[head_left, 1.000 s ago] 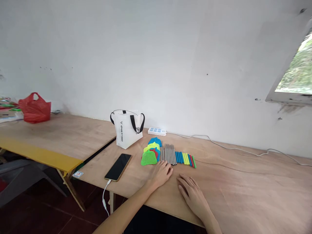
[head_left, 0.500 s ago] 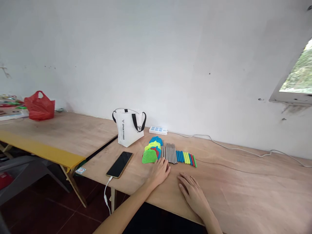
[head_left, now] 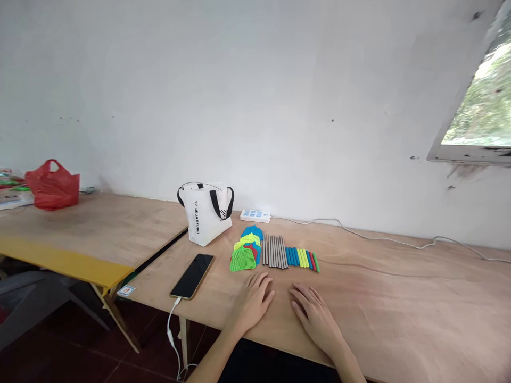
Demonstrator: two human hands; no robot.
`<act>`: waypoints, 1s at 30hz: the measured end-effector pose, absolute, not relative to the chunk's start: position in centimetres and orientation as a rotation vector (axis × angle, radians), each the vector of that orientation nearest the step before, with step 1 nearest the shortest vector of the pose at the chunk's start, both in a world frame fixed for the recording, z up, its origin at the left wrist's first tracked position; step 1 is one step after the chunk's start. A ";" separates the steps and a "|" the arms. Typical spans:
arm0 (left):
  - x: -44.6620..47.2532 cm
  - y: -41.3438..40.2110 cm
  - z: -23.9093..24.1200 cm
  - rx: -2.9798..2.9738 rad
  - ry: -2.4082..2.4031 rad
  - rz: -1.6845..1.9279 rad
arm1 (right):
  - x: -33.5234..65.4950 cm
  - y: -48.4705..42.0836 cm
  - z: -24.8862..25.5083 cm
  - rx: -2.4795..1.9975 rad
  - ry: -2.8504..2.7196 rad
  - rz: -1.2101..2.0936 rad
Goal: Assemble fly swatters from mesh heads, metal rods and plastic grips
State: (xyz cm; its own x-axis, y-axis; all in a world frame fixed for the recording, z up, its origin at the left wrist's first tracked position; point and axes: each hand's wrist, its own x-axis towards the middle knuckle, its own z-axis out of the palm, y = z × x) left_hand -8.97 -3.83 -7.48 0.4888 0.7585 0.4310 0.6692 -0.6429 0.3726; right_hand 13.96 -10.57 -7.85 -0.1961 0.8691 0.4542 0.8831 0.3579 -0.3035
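My left hand [head_left: 252,301] rests on the wooden table [head_left: 383,314], fingers loosely bent and apart, with nothing in it. Just beyond it lies a pile of mesh fly swatter heads, with a green swatter head [head_left: 242,259] in front and yellow, red and blue ones behind. To their right, a row of grey metal rods [head_left: 275,252] lies side by side. Beside the rods is a row of short coloured handles [head_left: 303,258] in blue, yellow, red and green. My right hand [head_left: 313,313] lies palm down below the handles, fingers stretched out and holding nothing.
A phone [head_left: 192,275] with a white charging cable [head_left: 171,335] lies at the left. Behind it stands a white bag [head_left: 207,215] with black straps. A power strip [head_left: 255,215] sits against the wall. On a second table is a red plastic bag [head_left: 54,185].
My left hand has drawn back towards me, away from the swatter heads and rods. My right hand stays flat on the table. The view has turned slightly right.
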 end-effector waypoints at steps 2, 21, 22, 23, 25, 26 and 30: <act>-9.5 -4.4 -7.4 2.561 1.224 0.863 | 13.9 -10.6 -7.7 -1.515 -2.062 -0.045; -9.1 -5.2 -6.0 2.634 1.246 0.817 | 14.4 -10.5 -7.8 -1.548 -2.097 0.014; -9.2 -5.1 -6.1 2.640 1.239 0.811 | 14.4 -10.5 -7.9 -1.550 -2.099 0.014; -9.2 -5.0 -6.1 2.644 1.232 0.800 | 14.4 -10.5 -7.9 -1.552 -2.100 0.012; -9.4 -4.8 -6.1 2.640 1.225 0.781 | 14.4 -10.4 -8.0 -1.554 -2.097 0.001; -9.5 -4.8 -6.1 2.634 1.225 0.779 | 14.5 -10.4 -8.1 -1.554 -2.097 -0.004; -9.6 -4.8 -5.9 2.626 1.226 0.792 | 14.5 -10.3 -8.2 -1.552 -2.108 0.004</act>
